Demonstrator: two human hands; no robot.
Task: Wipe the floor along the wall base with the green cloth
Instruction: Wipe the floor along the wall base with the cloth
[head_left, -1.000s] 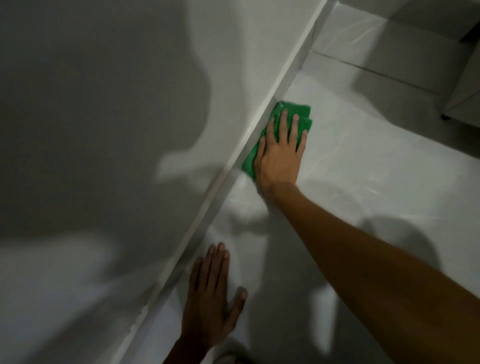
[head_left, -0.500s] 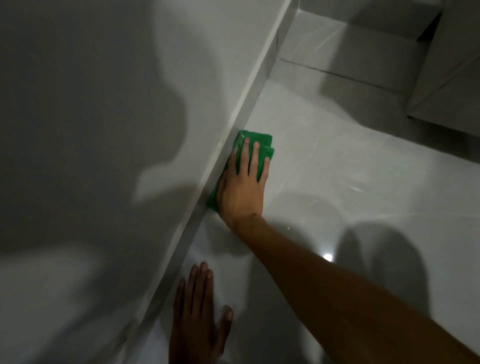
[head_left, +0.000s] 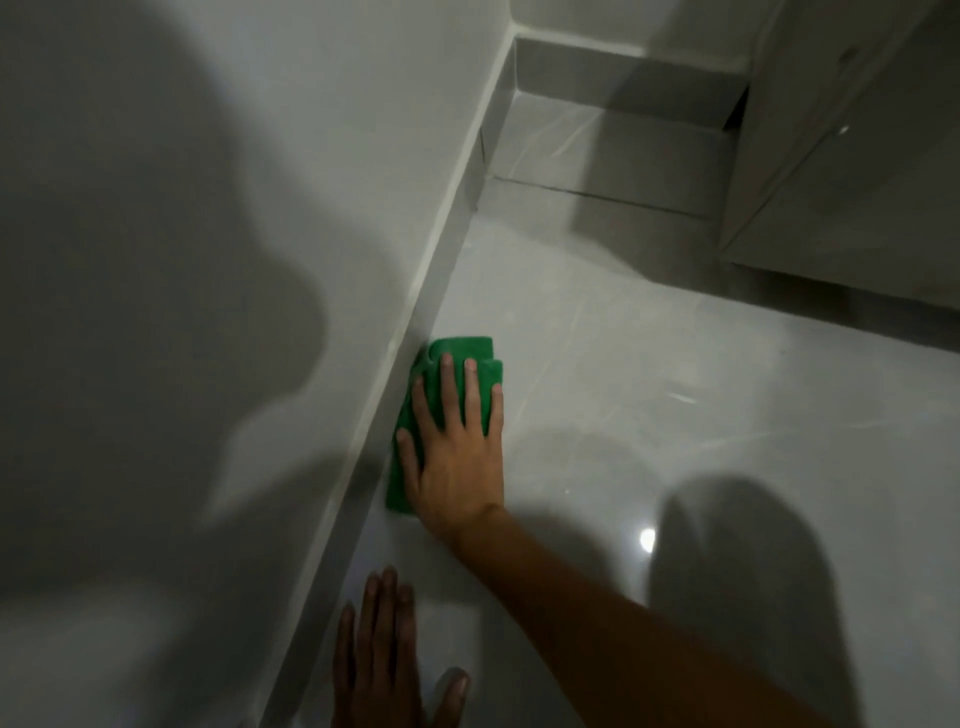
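Observation:
A folded green cloth (head_left: 457, 353) lies flat on the glossy white tiled floor (head_left: 649, 374), its left edge against the grey skirting (head_left: 421, 358) at the foot of the white wall. My right hand (head_left: 457, 452) presses palm-down on the cloth with fingers spread, covering most of it. My left hand (head_left: 384, 670) rests flat on the floor near the bottom edge, fingers apart, holding nothing, close to the skirting.
The white wall (head_left: 260, 208) fills the left side and meets a second wall at a corner (head_left: 511, 31) far ahead. A grey cabinet (head_left: 852, 156) stands at the upper right. A tile joint (head_left: 597, 192) crosses the floor ahead of the cloth.
My right hand and the cloth have slid back along the skirting toward me. The left hand has stayed flat on the floor. The view has shifted, showing more of the corner and the cabinet.

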